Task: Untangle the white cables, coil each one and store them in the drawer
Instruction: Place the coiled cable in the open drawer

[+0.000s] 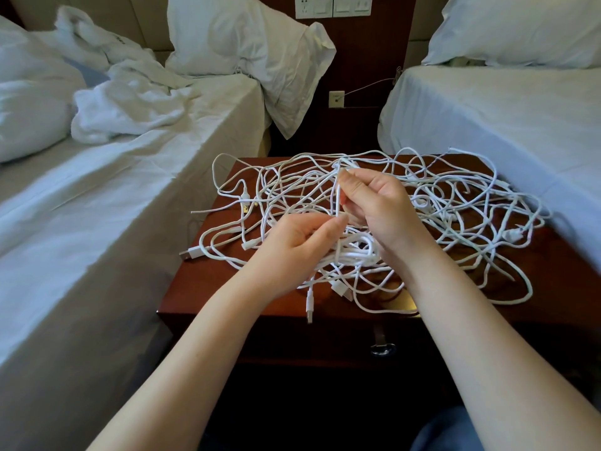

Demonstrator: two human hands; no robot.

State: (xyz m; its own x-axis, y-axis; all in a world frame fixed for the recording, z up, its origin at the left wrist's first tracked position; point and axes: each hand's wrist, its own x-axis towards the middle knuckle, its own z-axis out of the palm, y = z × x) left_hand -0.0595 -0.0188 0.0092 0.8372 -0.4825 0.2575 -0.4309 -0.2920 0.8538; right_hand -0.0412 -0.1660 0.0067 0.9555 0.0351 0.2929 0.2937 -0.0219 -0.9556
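While the right hand (377,206) pinches an upright cable strand (338,196), the left hand (292,244) pinches it just below, over the tangle (357,253).

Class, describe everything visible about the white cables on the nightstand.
The white cables form one loose, tangled heap of thin cords with USB plugs, spread over the dark wooden nightstand. Some loops overhang its edges; one plug dangles over the front. The left hand and right hand each pinch a strand above the middle.
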